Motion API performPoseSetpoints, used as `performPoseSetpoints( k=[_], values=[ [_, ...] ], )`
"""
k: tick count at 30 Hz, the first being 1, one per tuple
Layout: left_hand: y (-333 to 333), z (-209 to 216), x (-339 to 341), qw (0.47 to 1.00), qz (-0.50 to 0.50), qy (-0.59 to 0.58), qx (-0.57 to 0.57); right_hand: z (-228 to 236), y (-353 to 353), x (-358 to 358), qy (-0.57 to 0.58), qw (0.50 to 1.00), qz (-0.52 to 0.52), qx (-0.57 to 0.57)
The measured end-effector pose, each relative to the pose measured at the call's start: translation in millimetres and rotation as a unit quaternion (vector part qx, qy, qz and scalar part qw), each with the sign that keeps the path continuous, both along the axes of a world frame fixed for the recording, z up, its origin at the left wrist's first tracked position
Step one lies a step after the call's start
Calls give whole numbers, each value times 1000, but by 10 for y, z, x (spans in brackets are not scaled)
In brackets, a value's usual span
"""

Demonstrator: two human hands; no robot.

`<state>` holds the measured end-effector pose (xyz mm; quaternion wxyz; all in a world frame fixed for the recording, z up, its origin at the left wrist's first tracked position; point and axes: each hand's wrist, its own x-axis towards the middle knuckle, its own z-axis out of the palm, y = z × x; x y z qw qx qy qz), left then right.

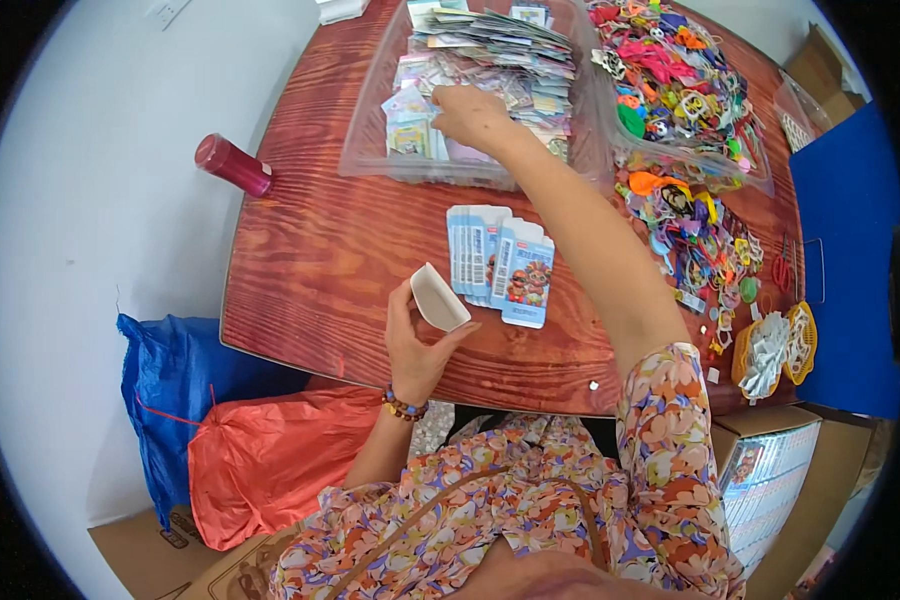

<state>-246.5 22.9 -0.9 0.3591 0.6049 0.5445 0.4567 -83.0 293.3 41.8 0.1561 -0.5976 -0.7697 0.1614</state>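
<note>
My left hand (pixel 413 340) is wrapped round a small paper box (pixel 438 300), its open end up and its pale inside showing. Beyond it, my right hand (pixel 473 118) reaches into a clear plastic bin (pixel 366 150) filled with small flat card packets (pixel 505 50). The right fingers are curled down among the packets; what they pinch is hidden. Between the two hands, several flat light-blue card boxes (pixel 525 272) lie overlapped on the red wood-grain table (pixel 305 260).
A tub of colourful trinkets (pixel 670 80) stands at the right, more trinkets (pixel 695 235) piled before it. Yellow baskets (pixel 748 365), red scissors (pixel 781 268) and a blue panel (pixel 850 250) are farther right. A dark-red bottle (pixel 235 165) is at the left; red (pixel 270 455) and blue bags sit below.
</note>
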Motion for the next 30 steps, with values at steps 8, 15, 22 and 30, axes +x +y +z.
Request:
performPoseSetpoints(
  k=[8, 15, 22, 30],
  values=[
    [-99, -128, -70, 996, 8, -89, -31, -328, 252, 3, -14, 1000, -13, 22],
    [-2, -172, -65, 997, 9, -57, -51, 59, -28, 961, 123, 985, -81, -95],
    [205, -36, 328, 998, -63, -6, 8, 324, -560, 1125, 304, 945, -120, 15],
    [324, -68, 624, 993, -43, 92, 61, 729, -2296, 1055, 301, 938, -131, 114]
  ],
)
